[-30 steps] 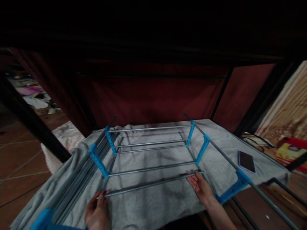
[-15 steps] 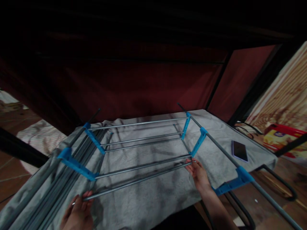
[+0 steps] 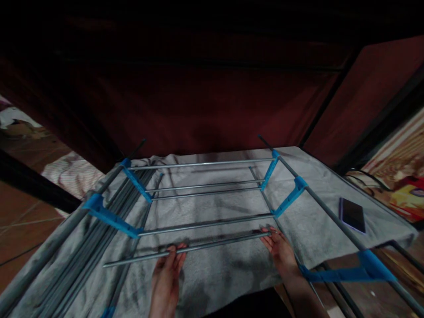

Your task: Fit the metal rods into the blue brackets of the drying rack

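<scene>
Between my two hands runs a loose grey metal rod (image 3: 218,243), roughly level above the cloth. My left hand (image 3: 168,274) pinches it left of its middle, and its free left end sticks out past the fingers. At the right end, my right hand (image 3: 278,247) holds the rod between thumb and fingers. Just beyond lies a frame of grey tubes joined by blue plastic brackets (image 3: 112,219), with several cross rods (image 3: 205,225) fitted between the two sides. Another blue bracket (image 3: 347,268) is on the right side tube, near my right forearm.
Several loose grey tubes (image 3: 82,256) lie along the left on a grey cloth (image 3: 238,269). A phone (image 3: 352,215) rests on the cloth at right. Behind stands a dark red panel (image 3: 205,110). A red and yellow package (image 3: 410,198) is at far right.
My left hand has slid right along the rod, from its left end toward the middle. My right hand still holds the right end. The view has shifted slightly.
</scene>
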Tool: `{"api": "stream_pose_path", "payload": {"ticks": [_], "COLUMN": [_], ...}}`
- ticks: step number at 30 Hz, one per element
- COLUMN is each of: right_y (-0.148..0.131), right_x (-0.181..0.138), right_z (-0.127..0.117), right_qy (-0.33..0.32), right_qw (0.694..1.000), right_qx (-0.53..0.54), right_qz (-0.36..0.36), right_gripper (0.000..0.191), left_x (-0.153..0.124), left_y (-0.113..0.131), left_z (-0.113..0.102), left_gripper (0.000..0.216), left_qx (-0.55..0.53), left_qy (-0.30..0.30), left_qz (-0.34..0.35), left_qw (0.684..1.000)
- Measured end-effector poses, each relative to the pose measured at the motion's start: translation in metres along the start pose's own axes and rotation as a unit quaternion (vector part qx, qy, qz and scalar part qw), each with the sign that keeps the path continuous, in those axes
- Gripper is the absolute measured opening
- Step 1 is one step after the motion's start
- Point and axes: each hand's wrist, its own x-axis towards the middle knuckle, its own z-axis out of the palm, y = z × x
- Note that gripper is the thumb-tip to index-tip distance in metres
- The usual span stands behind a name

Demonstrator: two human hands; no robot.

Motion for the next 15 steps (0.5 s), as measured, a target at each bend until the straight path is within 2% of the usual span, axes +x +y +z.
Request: {"api": "stream_pose_path", "payload": {"ticks": [4, 8, 11, 15], "right_y": [0.006, 0.012, 0.015, 0.01], "right_x": [-0.001, -0.002, 0.002, 0.003], "right_z": [-0.008, -0.03, -0.054, -0.077], "right_qy": [0.003, -0.002, -0.007, -0.008], "right_qw": [1.0, 0.998, 0.998, 0.994], "right_qx": [-0.022, -0.052, -0.059, -0.087], "right_qz": [0.019, 0.032, 0.033, 0.06], "right_gripper": [0.056, 0.062, 0.065, 0.06], "left_x": [-0.019, -0.028, -0.029, -0.036], "left_y": [-0.031, -0.056, -0.068, -0.075], "left_z": [0.014, 0.017, 0.016, 0.02], "left_gripper": [0.018, 0.015, 0.02, 0.034], "left_qx": [0.023, 0.034, 0.038, 0.035], "left_qy": [-0.023, -0.036, -0.046, -0.068], "left_qz": [-0.024, -0.047, -0.058, -0.038], "left_qw": [0.999, 0.998, 0.997, 0.996]}}
